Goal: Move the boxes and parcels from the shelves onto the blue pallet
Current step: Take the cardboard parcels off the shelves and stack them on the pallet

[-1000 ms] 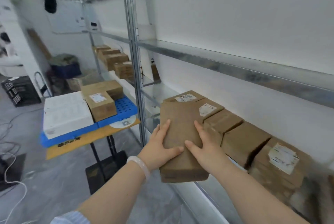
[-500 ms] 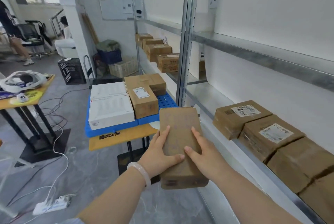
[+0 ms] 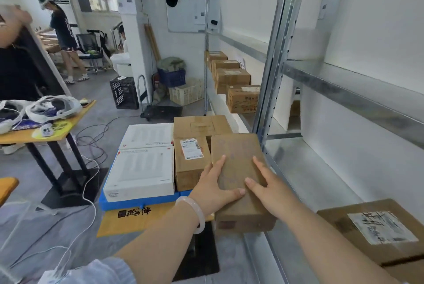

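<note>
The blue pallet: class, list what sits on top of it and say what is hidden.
Two white boxes and two brown boxes, the nearer one labelled, lie on the blue pallet. The carried box, held by the left hand and right hand, hides the pallet's right side.

1.0 s ago: the brown parcel (image 3: 238,169) sat over the row of cartons on the shelf. 0.5 s ago: clear of the shelf, short of the pallet.

Now: the parcel has been carried left, to just beside the shelf upright (image 3: 273,72). Its far end overlaps the labelled carton (image 3: 190,162) and hides the bare right part of the blue pallet (image 3: 137,203) (contact with either cannot be told). The left hand (image 3: 213,188) and right hand (image 3: 268,188) have travelled with it.

The view has swung left: one shelf carton (image 3: 378,231) remains at lower right, and people at far left are newly in sight.
</note>
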A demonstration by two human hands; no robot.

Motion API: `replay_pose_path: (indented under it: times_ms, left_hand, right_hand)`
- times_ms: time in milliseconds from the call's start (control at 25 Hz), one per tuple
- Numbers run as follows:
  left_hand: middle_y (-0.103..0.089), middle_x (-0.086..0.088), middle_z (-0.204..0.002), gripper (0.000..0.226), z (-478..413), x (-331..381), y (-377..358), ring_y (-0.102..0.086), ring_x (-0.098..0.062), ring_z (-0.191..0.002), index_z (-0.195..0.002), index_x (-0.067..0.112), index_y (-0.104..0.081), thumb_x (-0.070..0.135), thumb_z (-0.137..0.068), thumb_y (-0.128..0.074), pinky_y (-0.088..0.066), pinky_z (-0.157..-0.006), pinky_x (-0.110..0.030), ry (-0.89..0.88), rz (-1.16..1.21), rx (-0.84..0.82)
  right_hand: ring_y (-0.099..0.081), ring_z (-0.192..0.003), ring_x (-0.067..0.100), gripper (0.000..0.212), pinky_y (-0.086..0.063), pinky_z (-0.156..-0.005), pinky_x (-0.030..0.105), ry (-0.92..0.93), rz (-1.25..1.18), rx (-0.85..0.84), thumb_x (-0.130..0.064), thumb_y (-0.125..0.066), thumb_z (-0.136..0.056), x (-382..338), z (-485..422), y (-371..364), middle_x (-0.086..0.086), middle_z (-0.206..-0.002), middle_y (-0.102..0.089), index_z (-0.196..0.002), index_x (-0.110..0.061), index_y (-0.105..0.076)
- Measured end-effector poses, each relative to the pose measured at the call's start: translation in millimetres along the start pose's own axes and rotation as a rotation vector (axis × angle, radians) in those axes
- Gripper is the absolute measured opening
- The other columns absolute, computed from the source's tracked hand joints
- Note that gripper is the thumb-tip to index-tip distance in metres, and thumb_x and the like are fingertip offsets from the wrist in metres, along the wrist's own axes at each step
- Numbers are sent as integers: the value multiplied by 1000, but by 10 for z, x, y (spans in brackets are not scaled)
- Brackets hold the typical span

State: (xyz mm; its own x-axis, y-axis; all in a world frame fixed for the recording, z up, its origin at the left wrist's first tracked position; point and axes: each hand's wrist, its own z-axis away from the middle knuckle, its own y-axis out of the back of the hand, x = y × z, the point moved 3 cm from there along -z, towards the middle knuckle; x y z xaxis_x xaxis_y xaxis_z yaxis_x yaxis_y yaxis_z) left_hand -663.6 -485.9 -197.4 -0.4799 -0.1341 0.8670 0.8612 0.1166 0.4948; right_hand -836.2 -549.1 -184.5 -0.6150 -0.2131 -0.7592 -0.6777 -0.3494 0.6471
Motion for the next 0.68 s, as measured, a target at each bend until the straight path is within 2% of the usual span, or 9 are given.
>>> replay_pose_path:
  times_ms: [160, 360, 480, 600, 680]
  left_hand:
    - [-13, 8, -156, 104, -556, -37, 29, -23, -15, -140, -148, 48, -6, 62, -69, -73, -24, -106, -27, 28, -24, -1]
    - [1, 8, -159, 104, -1223, -162, 141, -16, -16, -143, -146, 52, -1, 64, -69, -71, -21, -107, -28, 5, -38, -64]
    - [4, 6, -160, 102, -1535, -308, 177, -11, -15, -145, -148, 49, -2, 64, -72, -68, -19, -107, -28, -5, -103, -116]
    - [7, 5, -161, 99, -1816, -447, 130, -11, -15, -146, -150, 47, -4, 63, -75, -67, -16, -101, -21, -9, -135, -195]
    - [7, 4, -161, 98, -1935, -515, 90, -11, -17, -146, -150, 46, -3, 65, -75, -64, -15, -107, -24, -7, -186, -207]
  right_hand:
    - [-39, -132, 21, 67, -38, -102, 39, -35, 35, -55, -55, -50, -92, 44, -623, 75, -7, -155, -28, -147, -55, -11]
    - [-43, -126, 17, 65, -41, -93, 32, -60, -27, -13, -53, -52, -92, 119, -1279, 99, -10, -154, -29, -146, -56, -16]
    - [-41, -130, 18, 64, -40, -100, 36, -115, -20, -2, -53, -52, -93, 212, -1580, 28, -10, -155, -28, -146, -55, -15]
    - [-40, -132, 18, 64, -37, -106, 38, -165, -34, -9, -52, -53, -92, 336, -1851, -9, -10, -155, -28, -144, -56, -17]
    - [-41, -131, 18, 63, -38, -105, 38, -185, -32, -25, -52, -54, -92, 426, -2003, -29, -9, -154, -30, -144, -56, -18]
